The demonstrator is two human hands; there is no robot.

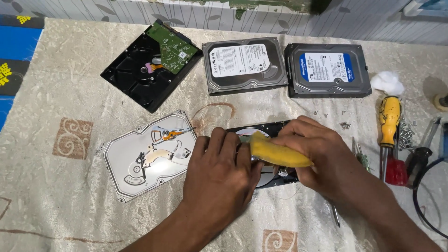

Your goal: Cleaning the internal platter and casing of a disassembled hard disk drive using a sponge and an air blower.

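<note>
Yellow cloth (279, 154) pinched by right hand (322, 156) fingers; left hand (221, 170) fingers curled, steadying opened drive (268, 156).

Both hands hide most of the opened drive (275, 127); cable (422, 205) runs off right edge

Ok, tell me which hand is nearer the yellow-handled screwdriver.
Right. The right hand, holding a yellow cloth, sits just left of the screwdriver; the left hand is further left, beyond it.
</note>
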